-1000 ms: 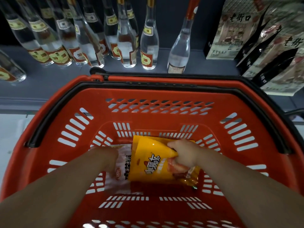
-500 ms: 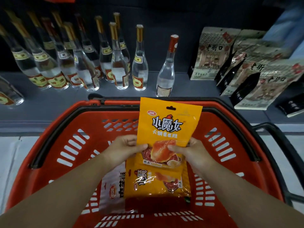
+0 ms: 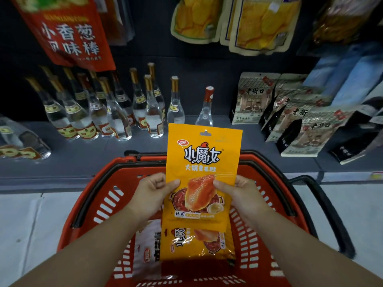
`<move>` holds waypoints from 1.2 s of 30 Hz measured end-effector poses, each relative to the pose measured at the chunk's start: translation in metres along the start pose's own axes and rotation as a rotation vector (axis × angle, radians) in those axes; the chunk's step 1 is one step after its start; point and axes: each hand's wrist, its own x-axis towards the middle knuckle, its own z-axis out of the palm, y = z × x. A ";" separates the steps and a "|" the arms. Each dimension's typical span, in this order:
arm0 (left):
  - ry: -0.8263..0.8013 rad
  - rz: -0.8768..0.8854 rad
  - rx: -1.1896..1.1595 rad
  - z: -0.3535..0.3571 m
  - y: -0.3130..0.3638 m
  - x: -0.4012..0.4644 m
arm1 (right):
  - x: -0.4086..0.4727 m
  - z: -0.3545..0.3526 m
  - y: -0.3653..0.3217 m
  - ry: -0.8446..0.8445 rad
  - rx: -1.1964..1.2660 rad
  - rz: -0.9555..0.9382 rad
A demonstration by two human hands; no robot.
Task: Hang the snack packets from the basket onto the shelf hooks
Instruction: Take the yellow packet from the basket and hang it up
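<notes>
Nearest, two bare forearms reach forward over a red plastic slotted shopping basket point(image 3: 97, 206) with a black rim and black handle. The left hand point(image 3: 151, 193) and the right hand point(image 3: 240, 193) together hold an upright yellow-orange foil snack packet point(image 3: 204, 162) printed with black-and-white characters and a picture of a hot-pot dish. Each hand pinches a side edge of the packet at about mid-height, thumb on the printed front and curled fingers behind, so both hands are closed on it. The packet stands above the basket, its hang-hole tab at the top edge.

Directly below the grip, inside the basket, lies a second yellow-orange packet of the same design point(image 3: 199, 243), partly hidden by the held one. Below and left of the grip, touching that second packet, lies a white packet with dark characters and a red logo point(image 3: 147, 245).

Beyond the grip runs a grey shelf board point(image 3: 83, 160). Up and left of the hands stand clear glass bottles with gold caps and red-and-gold labels point(image 3: 116, 112); one clear bottle with a red-and-white cap point(image 3: 206, 108) stands just behind the packet's top. Up and right stand beige and black pouches with building drawings point(image 3: 255, 98). Farthest, above the grip, hang a large red bag with white characters point(image 3: 68, 32) at left and yellow-filled pouches point(image 3: 261, 23) at right.
</notes>
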 end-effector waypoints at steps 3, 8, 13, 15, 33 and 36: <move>0.014 -0.012 0.003 0.001 0.049 -0.024 | -0.026 0.000 -0.048 0.015 -0.009 0.012; -0.011 -0.021 0.016 0.000 0.175 -0.071 | -0.091 -0.012 -0.171 0.008 -0.072 0.005; -0.117 0.003 0.007 -0.004 0.340 -0.111 | -0.165 -0.021 -0.332 0.006 -0.069 -0.018; -0.165 0.040 -0.044 -0.005 0.411 -0.130 | -0.197 -0.020 -0.400 0.031 -0.069 -0.019; -0.104 0.439 0.053 -0.025 0.793 -0.255 | -0.359 0.000 -0.761 0.244 -0.161 -0.457; -0.105 0.466 0.095 -0.034 0.807 -0.263 | -0.363 0.008 -0.772 0.263 -0.172 -0.469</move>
